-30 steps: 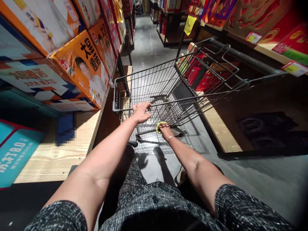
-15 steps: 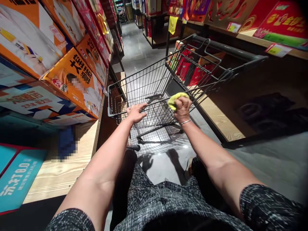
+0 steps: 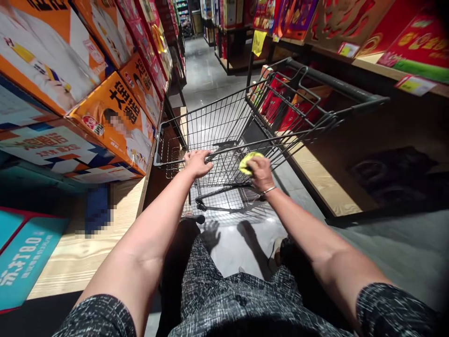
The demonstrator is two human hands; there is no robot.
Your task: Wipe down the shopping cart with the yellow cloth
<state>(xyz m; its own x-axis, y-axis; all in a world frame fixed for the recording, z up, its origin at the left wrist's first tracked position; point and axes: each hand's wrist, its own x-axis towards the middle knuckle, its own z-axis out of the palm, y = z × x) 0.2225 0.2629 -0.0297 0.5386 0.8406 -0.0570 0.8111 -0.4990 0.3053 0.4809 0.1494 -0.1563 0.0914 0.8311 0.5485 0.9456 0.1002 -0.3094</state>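
A dark wire shopping cart [image 3: 229,149] stands sideways in front of me, its basket holding nothing I can see. My left hand [image 3: 197,164] is closed over the near top rim, the thumb toward the right and the fingertips partly hidden behind the rim. In my right hand [image 3: 261,173] is a bunched yellow-green cloth [image 3: 249,163], pinched between thumb and fingers. That hand is just below the same rim, at the near mesh side; whether the cloth touches the wires I cannot tell. The cart's handle [image 3: 351,89] points to the right.
Orange printed boxes [image 3: 115,119] are stacked on a wooden shelf [image 3: 70,262] at my left. Red gift boxes [image 3: 417,42] line the right shelf, above a low wooden platform [image 3: 315,180]. A grey tiled aisle [image 3: 201,61] runs ahead between them.
My right hand has moved the cloth down and slightly left, from the cart's top rim to just below it. My left hand stays on the rim. The view has shifted slightly.
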